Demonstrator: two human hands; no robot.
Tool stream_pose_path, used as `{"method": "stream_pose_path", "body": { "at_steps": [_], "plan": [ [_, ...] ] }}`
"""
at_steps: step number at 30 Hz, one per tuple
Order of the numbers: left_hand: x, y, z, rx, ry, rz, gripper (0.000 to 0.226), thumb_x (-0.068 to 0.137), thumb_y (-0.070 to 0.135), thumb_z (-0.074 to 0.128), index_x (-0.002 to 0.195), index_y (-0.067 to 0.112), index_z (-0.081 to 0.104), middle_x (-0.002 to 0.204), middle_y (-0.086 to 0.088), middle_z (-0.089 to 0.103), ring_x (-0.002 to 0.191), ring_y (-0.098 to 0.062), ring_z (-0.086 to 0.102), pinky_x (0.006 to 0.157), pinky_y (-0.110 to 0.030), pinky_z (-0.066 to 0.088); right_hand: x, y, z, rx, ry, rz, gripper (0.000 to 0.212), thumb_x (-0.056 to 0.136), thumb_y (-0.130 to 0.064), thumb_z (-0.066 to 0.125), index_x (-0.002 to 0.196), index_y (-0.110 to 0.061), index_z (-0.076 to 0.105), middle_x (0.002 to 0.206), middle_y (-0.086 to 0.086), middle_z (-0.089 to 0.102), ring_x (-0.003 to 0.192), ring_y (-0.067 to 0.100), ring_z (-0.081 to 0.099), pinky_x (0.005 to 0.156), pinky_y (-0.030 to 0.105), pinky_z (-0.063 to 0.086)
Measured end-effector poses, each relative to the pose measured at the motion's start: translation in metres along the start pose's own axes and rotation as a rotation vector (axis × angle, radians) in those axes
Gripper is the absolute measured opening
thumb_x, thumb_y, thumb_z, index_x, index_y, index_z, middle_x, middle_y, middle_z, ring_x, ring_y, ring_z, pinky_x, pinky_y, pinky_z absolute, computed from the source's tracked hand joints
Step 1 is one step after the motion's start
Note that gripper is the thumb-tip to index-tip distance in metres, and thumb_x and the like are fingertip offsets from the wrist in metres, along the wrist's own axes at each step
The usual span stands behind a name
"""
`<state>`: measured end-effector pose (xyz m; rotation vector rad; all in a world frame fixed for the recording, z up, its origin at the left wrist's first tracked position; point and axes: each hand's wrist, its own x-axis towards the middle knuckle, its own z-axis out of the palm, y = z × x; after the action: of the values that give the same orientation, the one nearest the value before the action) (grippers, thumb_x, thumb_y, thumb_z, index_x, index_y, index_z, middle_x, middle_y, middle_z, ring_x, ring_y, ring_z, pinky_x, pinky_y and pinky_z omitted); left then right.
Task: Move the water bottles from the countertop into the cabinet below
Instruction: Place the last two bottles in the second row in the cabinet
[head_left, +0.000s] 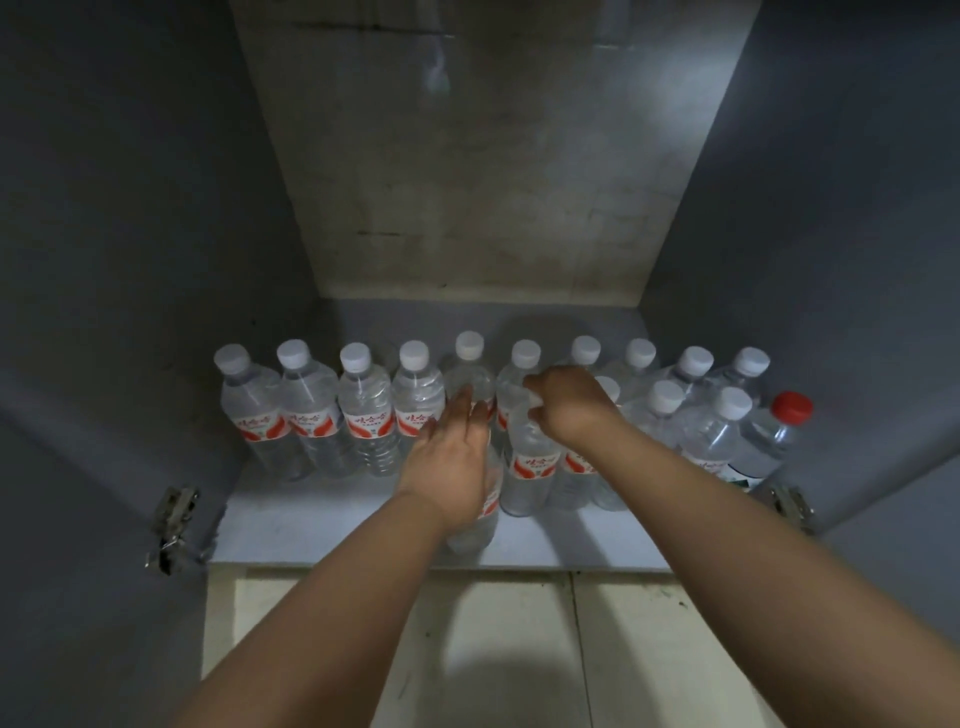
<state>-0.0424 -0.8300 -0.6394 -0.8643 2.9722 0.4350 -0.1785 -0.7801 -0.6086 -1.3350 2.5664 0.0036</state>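
Clear water bottles with white caps and red-and-white labels stand in a back row (363, 410) along the cabinet shelf (311, 519), and a second row (711, 436) stands in front of it at the right. My left hand (452, 457) lies over the top of a water bottle (480, 519) near the shelf's front, hiding its cap and neck. My right hand (566, 405) is closed round the top of the neighbouring water bottle (530, 467), which stands upright on the shelf. Both bottles touch the shelf.
A red-capped bottle (779, 426) stands at the far right. Both cabinet doors hang open, with hinges at the left (174, 525) and right (792, 506). Bare shelf lies in front of the left bottles. Pale floor tiles (519, 649) show below the shelf.
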Motion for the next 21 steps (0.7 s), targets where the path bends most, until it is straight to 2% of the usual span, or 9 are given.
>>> {"method": "stream_pose_path", "body": {
  "at_steps": [2,3,5,7,14,21],
  "plan": [
    [0.003,0.009,0.0,-0.069,-0.01,-0.114,0.07,0.093,0.025,0.049,0.146,0.012,0.005,0.156,-0.019,-0.001,0.136,-0.034,0.033,0.11,-0.04,0.035,-0.002,0.0,0.005,0.016,0.014,-0.04,0.039,0.096,-0.013,0.046,0.135,-0.009,0.042,0.139,0.017,0.046,0.124,0.032,0.048,0.101,0.036,0.041],
    [0.005,0.011,0.0,-0.082,0.003,-0.164,0.065,0.093,0.02,0.05,0.145,0.012,0.012,0.153,-0.021,0.012,0.127,-0.034,0.045,0.102,-0.039,0.043,-0.004,0.001,0.008,0.031,0.027,-0.055,0.04,0.096,-0.013,0.045,0.136,-0.008,0.039,0.142,0.017,0.042,0.126,0.032,0.045,0.104,0.036,0.04],
    [0.01,0.013,-0.002,-0.118,0.048,-0.194,0.048,0.092,0.013,0.051,0.135,0.009,0.031,0.134,-0.021,0.043,0.112,-0.033,0.055,0.089,-0.037,0.048,-0.008,0.005,0.014,0.066,0.053,-0.081,0.044,0.097,-0.012,0.042,0.14,-0.01,0.033,0.15,0.014,0.031,0.133,0.031,0.038,0.109,0.035,0.034],
    [0.015,0.013,-0.005,-0.169,0.075,-0.17,0.037,0.09,0.013,0.054,0.124,0.008,0.042,0.121,-0.018,0.055,0.109,-0.032,0.056,0.087,-0.036,0.047,-0.011,0.007,0.019,0.088,0.068,-0.105,0.048,0.098,-0.013,0.04,0.144,-0.013,0.025,0.156,0.01,0.02,0.139,0.028,0.031,0.112,0.032,0.028],
    [0.04,0.006,-0.017,-0.228,0.016,-0.043,0.034,0.087,0.01,0.057,0.12,0.005,0.047,0.124,-0.019,0.053,0.112,-0.032,0.051,0.091,-0.033,0.041,-0.013,0.012,0.025,0.151,0.093,-0.123,0.053,0.099,-0.01,0.037,0.147,-0.014,0.015,0.159,0.007,0.009,0.143,0.023,0.023,0.113,0.028,0.026],
    [0.045,-0.004,-0.015,-0.238,-0.002,0.0,0.042,0.088,0.013,0.058,0.127,0.012,0.043,0.129,-0.015,0.051,0.115,-0.029,0.049,0.093,-0.029,0.039,-0.013,0.005,0.03,0.201,0.119,-0.075,0.058,0.098,-0.008,0.036,0.148,-0.014,0.007,0.159,0.008,0.007,0.144,0.022,0.02,0.111,0.03,0.03]
  ]
}}
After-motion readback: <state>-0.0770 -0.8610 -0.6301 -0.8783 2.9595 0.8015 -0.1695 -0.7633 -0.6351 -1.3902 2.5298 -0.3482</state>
